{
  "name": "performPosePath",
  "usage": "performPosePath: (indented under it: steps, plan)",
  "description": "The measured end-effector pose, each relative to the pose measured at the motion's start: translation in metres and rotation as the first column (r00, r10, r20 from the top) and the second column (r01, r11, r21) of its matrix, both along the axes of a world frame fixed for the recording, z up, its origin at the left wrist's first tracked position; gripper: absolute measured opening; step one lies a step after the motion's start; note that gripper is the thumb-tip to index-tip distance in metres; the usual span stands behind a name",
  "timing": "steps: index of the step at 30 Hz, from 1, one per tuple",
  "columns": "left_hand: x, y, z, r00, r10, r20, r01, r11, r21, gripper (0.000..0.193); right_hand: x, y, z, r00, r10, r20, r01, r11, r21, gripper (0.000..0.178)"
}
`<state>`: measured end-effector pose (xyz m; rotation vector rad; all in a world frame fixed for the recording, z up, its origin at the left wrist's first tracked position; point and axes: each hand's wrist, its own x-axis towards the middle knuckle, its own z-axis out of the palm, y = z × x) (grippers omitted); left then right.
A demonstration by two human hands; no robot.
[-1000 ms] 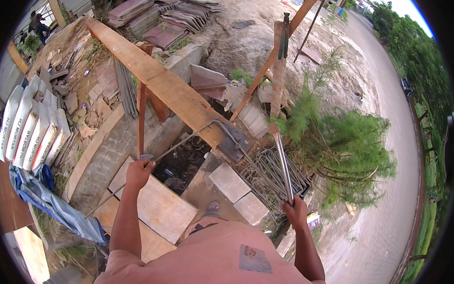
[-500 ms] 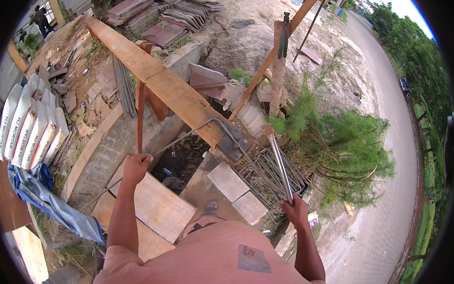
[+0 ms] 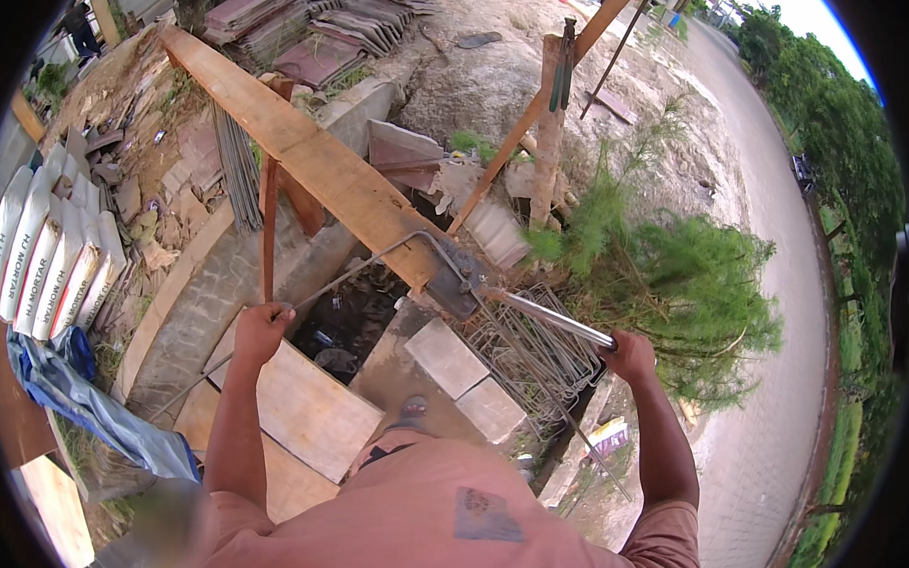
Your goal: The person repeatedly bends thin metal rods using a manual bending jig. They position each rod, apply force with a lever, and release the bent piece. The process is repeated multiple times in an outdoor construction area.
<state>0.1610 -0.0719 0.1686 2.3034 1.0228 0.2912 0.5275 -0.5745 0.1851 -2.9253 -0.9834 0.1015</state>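
Observation:
A thin steel rod (image 3: 357, 268) runs up from the lower left, bends over the end of a long wooden plank (image 3: 309, 149), and slopes down to the right. My left hand (image 3: 260, 334) is closed around this rod, beside a thin wooden upright. Closed on the end of a shiny metal lever bar (image 3: 563, 320) is my right hand (image 3: 632, 356). The bar's other end meets the rod at a dark metal plate (image 3: 452, 284) fixed on the plank's end; the exact contact is too small to tell.
Bent steel frames (image 3: 547, 352) are heaped below the lever. A green bush (image 3: 675, 282) grows to the right. Pincers (image 3: 562, 67) hang on a wooden post. Pale boards (image 3: 305, 399) flank a dark pit (image 3: 345, 320). White sacks (image 3: 50, 255) are stacked at left.
My right hand has moved right and away from me, swinging the lever from steep to nearly level. My left hand keeps its grip on the rod. The view has shifted slightly.

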Motion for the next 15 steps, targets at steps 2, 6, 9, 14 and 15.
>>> performPosePath:
  steps: [2, 6, 9, 14, 15]
  plan:
    - [0.001, -0.003, 0.005, 1.0, 0.012, -0.02, -0.012, 1.0, -0.017, 0.026, 0.021, 0.004, 0.003, 0.996, 0.08, 0.026, -0.08, 0.997, 0.009, 0.023]
    - [0.001, -0.002, 0.004, 0.997, 0.022, -0.073, -0.023, 1.0, -0.015, 0.024, 0.062, 0.017, 0.001, 0.975, 0.203, 0.093, -0.197, 0.978, -0.074, 0.017]
    - [0.0, -0.002, 0.004, 0.997, 0.008, -0.081, -0.01, 1.0, -0.015, 0.024, 0.092, 0.048, 0.001, 0.967, 0.196, 0.164, -0.182, 0.979, -0.097, 0.012]
    - [-0.001, -0.004, 0.004, 0.999, -0.001, -0.053, 0.002, 1.0, 0.025, 0.027, 0.133, 0.104, 0.004, 0.945, 0.266, 0.193, -0.238, 0.959, -0.154, 0.013]
    - [-0.001, -0.004, 0.003, 1.0, -0.005, -0.019, 0.005, 0.999, 0.037, 0.029, 0.139, 0.113, 0.003, 0.934, 0.293, 0.203, -0.261, 0.95, -0.17, 0.015]
